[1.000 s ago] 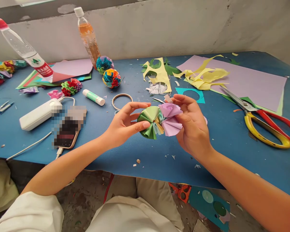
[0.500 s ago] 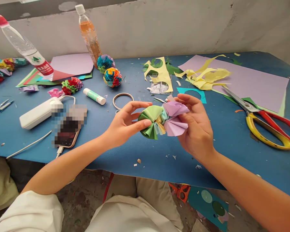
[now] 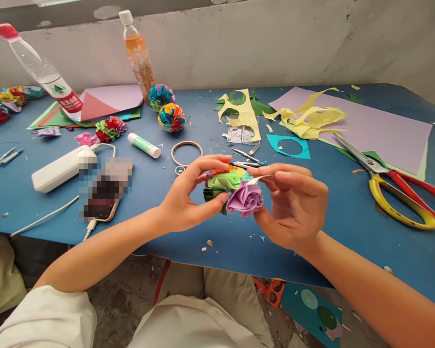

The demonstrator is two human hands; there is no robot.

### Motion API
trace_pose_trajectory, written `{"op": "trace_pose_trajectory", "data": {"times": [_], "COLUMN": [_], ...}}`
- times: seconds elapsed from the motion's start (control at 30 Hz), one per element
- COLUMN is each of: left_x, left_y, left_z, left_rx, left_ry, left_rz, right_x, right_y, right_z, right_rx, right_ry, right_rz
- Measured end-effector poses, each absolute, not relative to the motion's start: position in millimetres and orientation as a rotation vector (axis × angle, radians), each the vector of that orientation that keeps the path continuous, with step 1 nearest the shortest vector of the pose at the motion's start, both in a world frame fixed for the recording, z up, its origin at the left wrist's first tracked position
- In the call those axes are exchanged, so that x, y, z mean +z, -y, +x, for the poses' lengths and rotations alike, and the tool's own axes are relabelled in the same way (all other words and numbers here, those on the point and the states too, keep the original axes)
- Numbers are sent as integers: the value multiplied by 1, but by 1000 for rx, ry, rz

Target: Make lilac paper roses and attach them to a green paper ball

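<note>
Between my two hands, above the blue table, is a paper flower ball (image 3: 227,181) of ruffled green, orange and purple paper. My left hand (image 3: 194,195) grips its left side, thumb at the front and fingers over the top. A purple paper swirl (image 3: 245,199) faces me on its right front. My right hand (image 3: 293,200) holds the right side, thumb low by the purple swirl and fingers above. A thin white strip (image 3: 260,179) runs from the ball to those fingers. A tape ring (image 3: 186,153) lies just behind my left hand.
Large scissors (image 3: 387,176) lie open at right, near purple sheets (image 3: 391,130) and yellow scraps (image 3: 310,118). Finished balls (image 3: 171,117) stand behind, beside an orange drink bottle (image 3: 139,63). A glue stick (image 3: 144,145), power bank (image 3: 63,169) and phone (image 3: 105,198) are left.
The paper ball has turned in my hands, so the purple part now shows as a swirl facing me instead of fanned folds. My right fingers have shifted over its top right.
</note>
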State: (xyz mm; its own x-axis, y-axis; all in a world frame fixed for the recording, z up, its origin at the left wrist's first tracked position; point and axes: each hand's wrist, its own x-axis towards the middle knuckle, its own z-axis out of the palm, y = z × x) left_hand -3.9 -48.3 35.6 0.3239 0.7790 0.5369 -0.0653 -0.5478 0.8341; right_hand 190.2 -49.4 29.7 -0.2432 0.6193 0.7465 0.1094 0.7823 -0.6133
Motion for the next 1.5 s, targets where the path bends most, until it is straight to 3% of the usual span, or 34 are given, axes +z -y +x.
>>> {"op": "trace_pose_trajectory", "data": {"times": [0.27,0.5,0.7,0.97,1.13,1.5], "left_x": [34,35,35,38,29,38], "left_y": [48,49,46,43,37,34], "left_z": [-4,-1,2,-2,-3,-9], "left_rx": [1393,1238,925,955,1093,894], "left_ry": [-647,-1163,-1507,-1423,-1133,-1119], "left_rz": [1993,2099,2161,2086,2063,2152], "right_x": [23,28,14,16,14,27], "right_y": [46,49,51,46,42,35], "right_z": [195,191,178,180,179,183], "right_rx": [267,705,736,932,1017,1052], "right_ry": [1871,1773,1915,1769,1731,1460], "right_rz": [-485,-602,-890,-912,-901,-1014]}}
